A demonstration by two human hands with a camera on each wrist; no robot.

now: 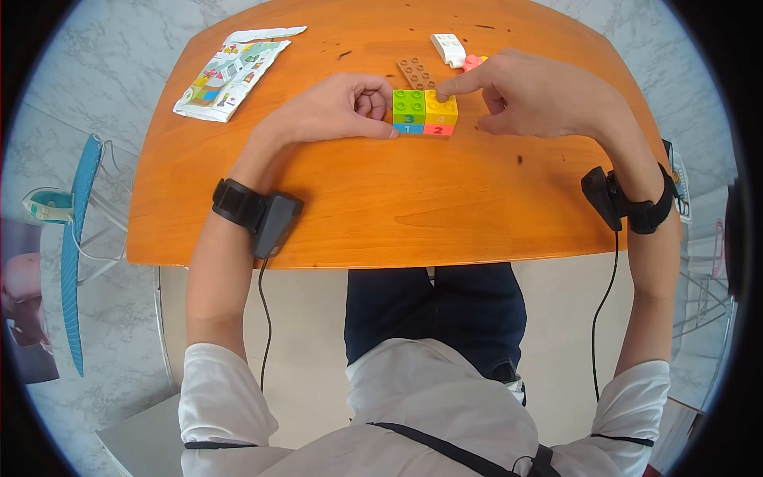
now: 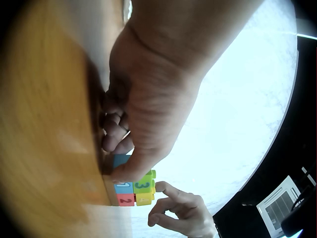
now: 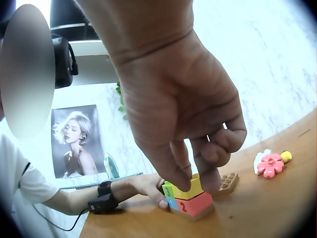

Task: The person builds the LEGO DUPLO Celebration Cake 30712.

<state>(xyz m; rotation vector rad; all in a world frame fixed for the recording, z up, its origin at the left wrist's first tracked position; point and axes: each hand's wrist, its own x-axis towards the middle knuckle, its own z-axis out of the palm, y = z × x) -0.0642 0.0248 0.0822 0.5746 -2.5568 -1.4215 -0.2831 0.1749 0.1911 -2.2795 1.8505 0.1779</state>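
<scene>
L hand (image 1: pixel 342 107) pinches L end of block stack (image 1: pixel 425 119), thumb on front of blue block (image 1: pixel 407 129) (no. 1), index at rear. R hand (image 1: pixel 532 95) loose, gripping nothing, index tip on top of yel block (image 1: pixel 447 107) (4). Grn block (image 1: pixel 409 102) (3) on blue, yel on red block (image 1: pixel 439 129) (2). Stack btwn hands, far half of bench (image 1: pixel 358 207). Brn studded plate (image 1: pixel 415 74) just behind; white block (image 1: pixel 447 49) + pink flower pc (image 3: pixel 271 166) beyond, to R; printed packet (image 1: pixel 230 79) far L
</scene>
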